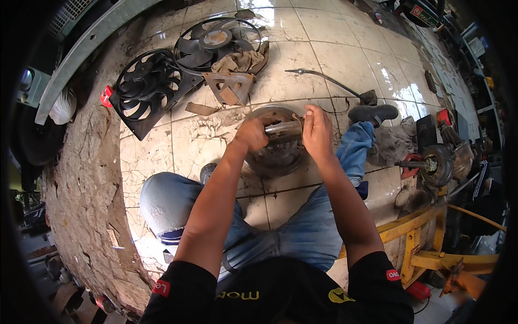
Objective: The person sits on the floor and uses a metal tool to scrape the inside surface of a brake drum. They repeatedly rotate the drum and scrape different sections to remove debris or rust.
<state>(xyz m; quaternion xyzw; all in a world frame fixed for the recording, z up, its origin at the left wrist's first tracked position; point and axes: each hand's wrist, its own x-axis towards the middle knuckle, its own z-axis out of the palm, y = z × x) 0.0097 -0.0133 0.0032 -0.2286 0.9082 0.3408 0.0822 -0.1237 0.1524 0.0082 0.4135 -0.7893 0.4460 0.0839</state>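
Between my legs, a round, dark, grimy metal part (pixel 278 162), much like a brake drum or backing plate, lies on the tiles. Above it is a curved metal piece that looks like a brake shoe (pixel 284 128). My left hand (pixel 252 134) is closed around its left end, the fingertips partly hidden. At the other end, my right hand (pixel 317 129) has its fingers pressed together and pointing up, with the thumb against the piece. A thin brownish edge (pixel 298 120) shows beside the right fingers; I cannot tell whether it is a separate strip.
Two black radiator fans (pixel 144 81) and a triangular metal bracket with a rag (pixel 237 62) lie ahead on the left. A dark hose (pixel 329 80) lies beyond my right foot. To the right are a grey cloth (pixel 394 143), a wheel hub assembly (pixel 436 164) and a yellow metal frame (pixel 415 243).
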